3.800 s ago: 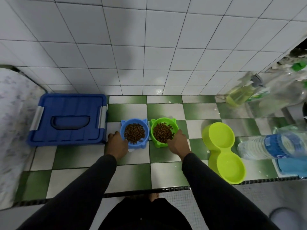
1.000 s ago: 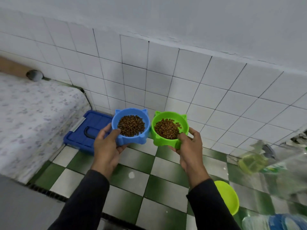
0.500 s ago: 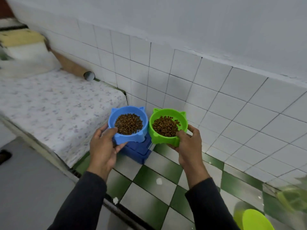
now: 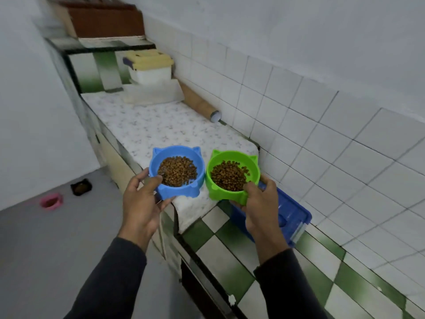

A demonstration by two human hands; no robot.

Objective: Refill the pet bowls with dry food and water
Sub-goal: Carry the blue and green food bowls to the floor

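White wall tiles are running along the right, above a green-and-white checkered ledge where a blue lidded storage bin is sitting, and a speckled counter is stretching away toward stacked tubs at the far end. Grey floor is lying to the left and below, and that is where the coming move seems to be pointing: a pink pet dish and a black one are sitting there, well apart from the hands, down and to the left, so the left hand is the nearer one.

That hand is gripping the blue cat-eared bowl, thumb hooked over its near rim and fingers curled beneath. Right beside it, the right hand is clamping the green cat-eared bowl the same way. Both bowls are being held level in the air over the counter's near corner, their rims almost touching. Each is carrying a mound of brown kibble that is sitting well below the rim, so a small tilt should not spill it.

What the two floor dishes are holding is too blurred to tell, possibly a little food. No water is showing anywhere, so that half of the job is likely still waiting.
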